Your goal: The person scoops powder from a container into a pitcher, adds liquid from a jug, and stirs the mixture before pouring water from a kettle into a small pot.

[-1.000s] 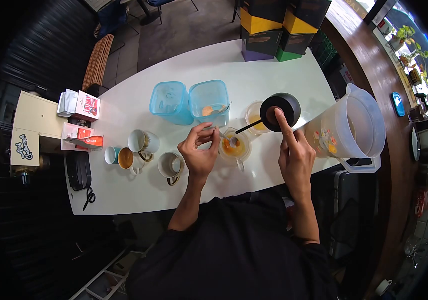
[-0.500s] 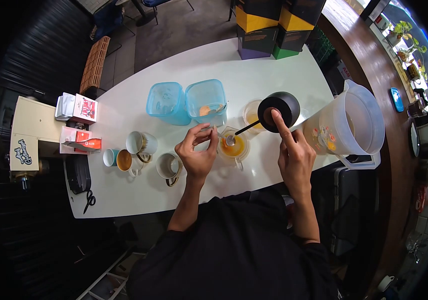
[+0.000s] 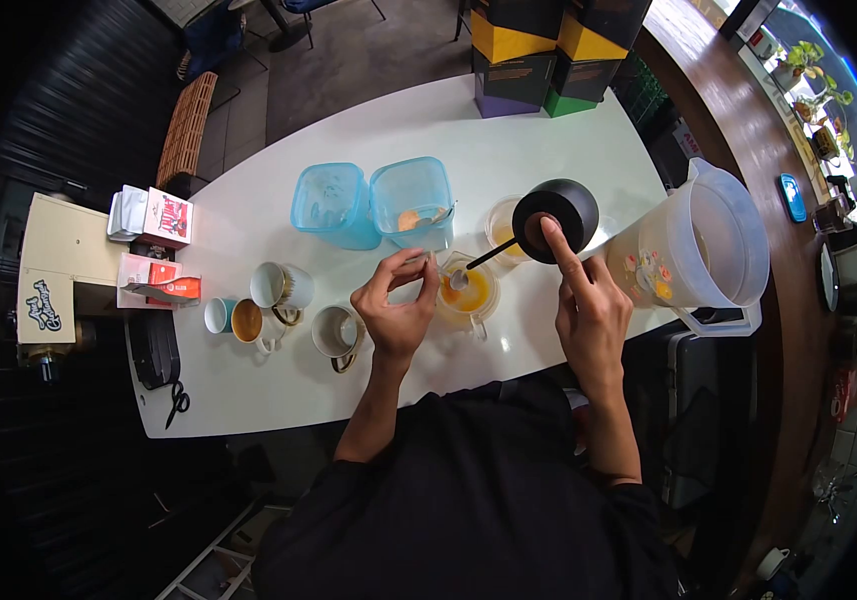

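My right hand grips a black gooseneck kettle, its index finger resting on the brown lid knob. The kettle tilts left, and its thin spout points down into a clear glass cup of yellow-orange liquid. Thumb and fingertips of my left hand are pinched together at the cup's left rim. They hold what looks like a small spoon, whose pale bowl sits over the liquid below the spout tip; its handle is mostly hidden. Behind the kettle stands another clear cup with pale yellowish contents, partly covered.
Two blue plastic containers stand beyond my left hand. Several mugs are to the left, with scissors near the table's edge. A large plastic pitcher is at right. Dark boxes stack at the far end.
The liquid in the glass cup looks lighter and more evenly yellow. The spoon's bowl shows less clearly. Both hands and the kettle stay nearly in place.
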Demonstrator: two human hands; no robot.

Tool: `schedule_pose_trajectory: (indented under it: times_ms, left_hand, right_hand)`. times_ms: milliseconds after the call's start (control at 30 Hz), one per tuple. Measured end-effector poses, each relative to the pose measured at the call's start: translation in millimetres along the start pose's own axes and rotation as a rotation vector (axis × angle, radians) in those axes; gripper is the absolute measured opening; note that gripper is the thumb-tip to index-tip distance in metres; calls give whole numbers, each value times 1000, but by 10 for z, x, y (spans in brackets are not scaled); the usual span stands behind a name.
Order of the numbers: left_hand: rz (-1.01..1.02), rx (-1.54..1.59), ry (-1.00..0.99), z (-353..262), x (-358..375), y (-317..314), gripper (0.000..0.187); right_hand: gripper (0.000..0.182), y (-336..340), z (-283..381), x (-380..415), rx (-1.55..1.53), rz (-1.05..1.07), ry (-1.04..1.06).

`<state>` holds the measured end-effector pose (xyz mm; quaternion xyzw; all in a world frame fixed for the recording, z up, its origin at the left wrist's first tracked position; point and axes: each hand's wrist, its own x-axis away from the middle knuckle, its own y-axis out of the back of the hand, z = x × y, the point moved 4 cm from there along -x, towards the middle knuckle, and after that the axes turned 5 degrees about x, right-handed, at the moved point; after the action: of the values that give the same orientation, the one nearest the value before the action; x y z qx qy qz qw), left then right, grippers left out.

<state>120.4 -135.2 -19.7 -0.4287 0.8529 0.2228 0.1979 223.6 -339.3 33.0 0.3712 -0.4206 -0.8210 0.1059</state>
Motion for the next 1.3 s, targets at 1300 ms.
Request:
schedule_pose_trajectory:
  times_ms: [1300]
  left_hand:
    - [335, 313, 260, 79, 207, -10, 13]
  right_hand:
    - [80, 79, -58, 38, -74, 19, -50]
